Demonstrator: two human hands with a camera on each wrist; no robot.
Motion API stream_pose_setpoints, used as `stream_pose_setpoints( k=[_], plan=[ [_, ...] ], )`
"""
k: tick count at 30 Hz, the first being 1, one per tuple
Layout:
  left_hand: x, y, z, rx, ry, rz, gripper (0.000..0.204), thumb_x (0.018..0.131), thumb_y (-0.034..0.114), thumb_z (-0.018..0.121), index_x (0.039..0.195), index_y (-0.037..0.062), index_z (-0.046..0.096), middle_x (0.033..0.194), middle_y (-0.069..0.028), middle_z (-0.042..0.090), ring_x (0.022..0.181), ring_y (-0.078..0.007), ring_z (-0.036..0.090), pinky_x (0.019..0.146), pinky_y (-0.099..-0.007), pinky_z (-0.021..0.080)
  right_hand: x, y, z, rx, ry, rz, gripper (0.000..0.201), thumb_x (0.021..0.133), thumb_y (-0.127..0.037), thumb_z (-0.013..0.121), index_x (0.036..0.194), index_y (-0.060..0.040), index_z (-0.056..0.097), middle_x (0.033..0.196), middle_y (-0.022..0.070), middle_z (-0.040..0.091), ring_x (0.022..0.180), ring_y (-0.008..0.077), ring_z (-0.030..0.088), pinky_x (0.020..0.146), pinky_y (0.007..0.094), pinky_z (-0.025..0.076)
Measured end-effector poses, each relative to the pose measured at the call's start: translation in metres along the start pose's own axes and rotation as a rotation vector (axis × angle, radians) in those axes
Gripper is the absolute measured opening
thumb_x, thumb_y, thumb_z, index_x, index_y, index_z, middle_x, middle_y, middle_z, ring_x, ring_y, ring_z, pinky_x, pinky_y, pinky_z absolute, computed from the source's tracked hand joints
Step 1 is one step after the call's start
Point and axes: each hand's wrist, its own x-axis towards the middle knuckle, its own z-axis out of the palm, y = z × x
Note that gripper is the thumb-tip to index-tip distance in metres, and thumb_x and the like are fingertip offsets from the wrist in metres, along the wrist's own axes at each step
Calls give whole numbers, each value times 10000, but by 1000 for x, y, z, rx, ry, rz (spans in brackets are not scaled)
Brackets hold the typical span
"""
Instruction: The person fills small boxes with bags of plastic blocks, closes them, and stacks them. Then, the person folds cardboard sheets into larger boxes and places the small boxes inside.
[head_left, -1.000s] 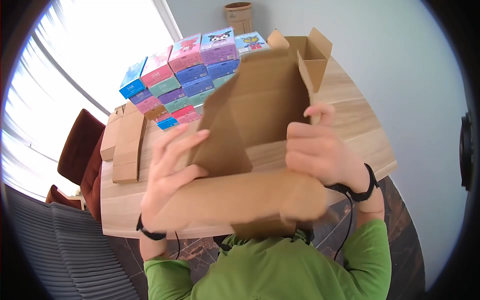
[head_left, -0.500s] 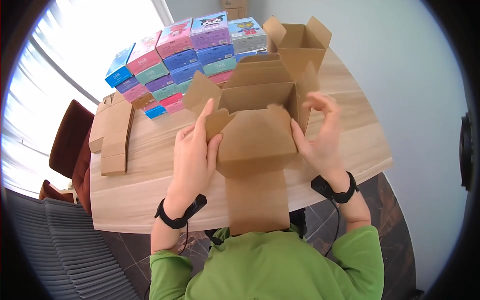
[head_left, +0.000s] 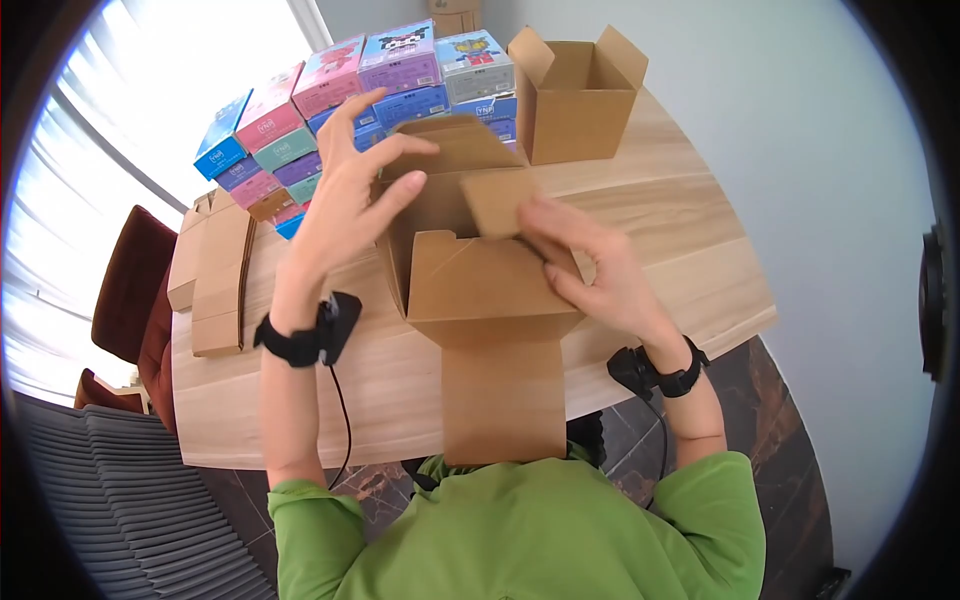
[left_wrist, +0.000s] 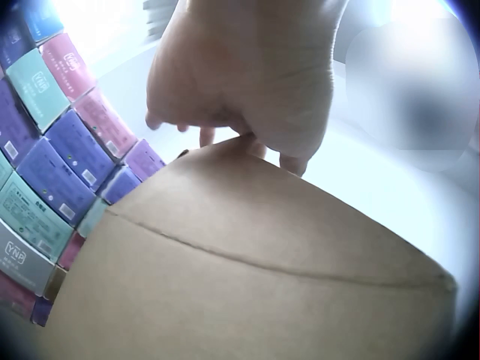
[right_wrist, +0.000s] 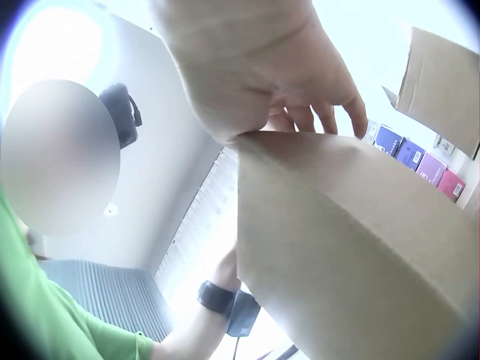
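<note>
An open brown cardboard box (head_left: 490,280) is on the near part of the table, a long flap hanging from its front edge towards the person. My right hand (head_left: 605,270) is at its right side, with extended fingers against a blurred side flap (head_left: 497,203) that leans inward over the opening. Above the box's left side is my left hand (head_left: 345,195), fingers spread and nothing held. In the left wrist view, that hand (left_wrist: 244,75) appears just beyond a cardboard panel (left_wrist: 247,202). The right wrist view has the fingers over the box's top edge (right_wrist: 315,142).
Stacked colourful boxes (head_left: 275,115) stand at the back left. Another open carton (head_left: 575,120) is at the back right. Flattened cardboard (head_left: 220,275) lies on the table's left. A red chair (head_left: 130,290) stands beside the table (head_left: 680,250).
The box has been lowered and turned from its tilted hold to sit on the table. My left hand has lifted off its flap; my right hand has moved left, bringing the right flap inward.
</note>
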Motion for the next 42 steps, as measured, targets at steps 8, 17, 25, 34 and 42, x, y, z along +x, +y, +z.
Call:
stream_pose_setpoints(
  k=[8, 17, 25, 34, 42],
  plan=[
    [19, -32, 14, -714, -363, -51, 606, 900, 508, 308, 1281, 49, 418, 1352, -132, 345, 1258, -238, 293, 1049, -343, 170, 4, -3, 4, -67, -63, -76, 173, 754, -55, 558, 891, 11, 639, 949, 146, 633, 1059, 308, 528, 963, 465, 344],
    [4, -30, 48, -590, -87, -42, 628, 777, 141, 608, 1339, 94, 331, 1374, -108, 330, 1262, -216, 307, 1019, -317, 271, 4, 1, 6, -22, -30, -84, 148, 738, -17, 548, 848, 10, 642, 892, 118, 648, 1003, 284, 567, 1000, 506, 283],
    [-19, -23, 35, -332, -360, 200, 538, 694, 25, 600, 1218, 77, 491, 1336, -126, 378, 1197, -281, 359, 995, -348, 292, 6, 12, 0, 81, -55, -45, 98, 768, -30, 562, 802, 14, 642, 860, 88, 658, 910, 217, 610, 966, 440, 355],
    [-16, 20, 30, -344, -447, -43, 683, 647, -71, 586, 1278, 71, 365, 1279, -127, 381, 1203, -272, 348, 981, -333, 303, 69, 110, -7, 400, -68, 364, 304, 864, -259, 522, 958, 20, 597, 913, 69, 613, 879, 137, 557, 810, 275, 427],
    [-62, 25, 36, -783, -88, -427, 792, 751, 13, 587, 1376, 6, 101, 1384, -184, 230, 1308, -274, 175, 1055, -360, 149, 57, 98, 14, 305, -780, 650, 258, 845, -258, 563, 873, -9, 627, 854, 19, 615, 819, 90, 535, 694, 234, 441]
  ],
)
